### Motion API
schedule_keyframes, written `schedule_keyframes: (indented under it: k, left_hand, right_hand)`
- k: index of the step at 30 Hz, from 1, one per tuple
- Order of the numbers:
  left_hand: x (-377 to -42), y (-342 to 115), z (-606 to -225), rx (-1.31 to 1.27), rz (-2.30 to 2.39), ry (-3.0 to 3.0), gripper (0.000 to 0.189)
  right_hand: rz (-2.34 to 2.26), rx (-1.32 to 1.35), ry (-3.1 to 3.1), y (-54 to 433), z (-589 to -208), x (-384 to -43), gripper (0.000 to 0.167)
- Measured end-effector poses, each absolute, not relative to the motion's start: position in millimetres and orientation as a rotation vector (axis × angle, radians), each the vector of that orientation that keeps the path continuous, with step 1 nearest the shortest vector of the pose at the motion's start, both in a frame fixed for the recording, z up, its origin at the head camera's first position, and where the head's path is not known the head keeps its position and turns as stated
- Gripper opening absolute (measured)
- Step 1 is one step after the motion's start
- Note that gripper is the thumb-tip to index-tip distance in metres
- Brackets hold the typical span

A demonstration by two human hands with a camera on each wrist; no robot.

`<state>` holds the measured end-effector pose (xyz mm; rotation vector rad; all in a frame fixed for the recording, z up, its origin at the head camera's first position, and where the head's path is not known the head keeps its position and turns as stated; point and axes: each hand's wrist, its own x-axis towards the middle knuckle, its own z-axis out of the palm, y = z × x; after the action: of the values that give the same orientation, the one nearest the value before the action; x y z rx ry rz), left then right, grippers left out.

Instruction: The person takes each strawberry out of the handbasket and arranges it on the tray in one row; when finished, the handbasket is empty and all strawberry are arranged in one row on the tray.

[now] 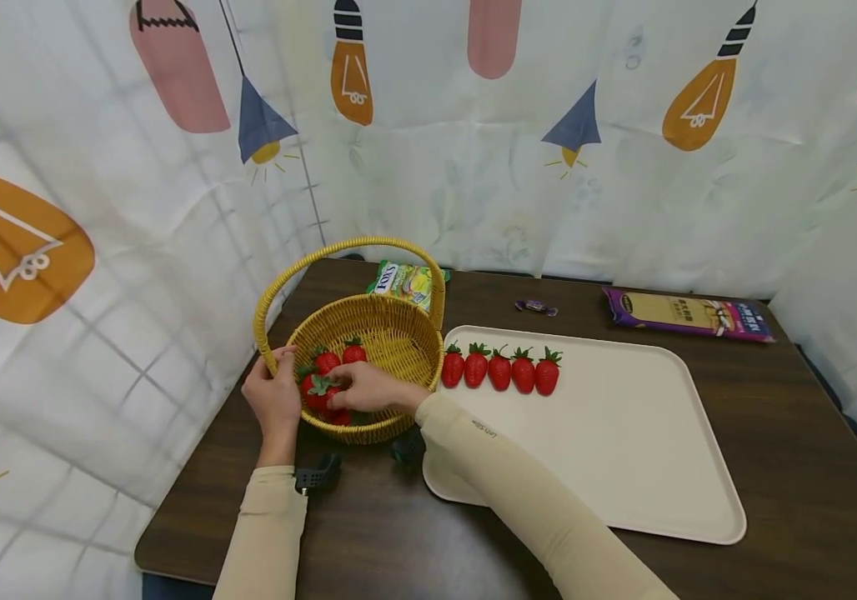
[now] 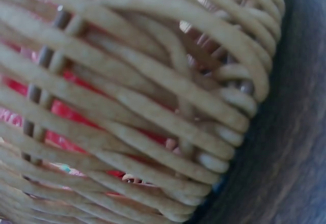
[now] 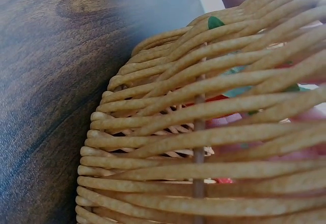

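Observation:
A yellow wicker basket [image 1: 402, 333] with a tall hoop handle stands on the left part of the table. My left hand [image 1: 276, 396] grips its rim and the foot of the handle on the left side. Inside lie several red strawberries [image 1: 354, 351] with green leaves. My right hand [image 1: 372, 389] reaches over the near right rim and pinches a strawberry [image 1: 316, 400] among them. Through the gaps of the basket wall [image 2: 132, 96] in the left wrist view, red patches show. The right wrist view also faces the woven wall [image 3: 168, 117], with red and green behind it.
Right of the basket lies a white tray [image 1: 608, 433] with a row of several strawberries [image 1: 499, 369] at its upper left. Behind are a green snack bag [image 1: 406, 282], a small purple-wrapped candy [image 1: 536, 307] and a long purple packet [image 1: 687, 315]. Patterned curtains [image 1: 458, 183] hang round the table.

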<state>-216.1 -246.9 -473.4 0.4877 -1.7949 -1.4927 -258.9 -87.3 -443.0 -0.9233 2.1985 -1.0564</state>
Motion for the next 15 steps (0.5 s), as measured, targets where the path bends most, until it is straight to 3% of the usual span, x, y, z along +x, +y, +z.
schedule_keyframes:
  k: [9, 15]
  left_hand:
    - [-197, -231, -443, 0.457, -1.527, -1.808, 0.022]
    - [-200, -233, -447, 0.471, -1.509, -1.818, 0.023]
  right_hand:
    - [-1.230, -0.825, 2.268, -85, -444, -260, 0.045]
    - [-1.471, -0.813, 2.297, -79, -443, -259, 0.051]
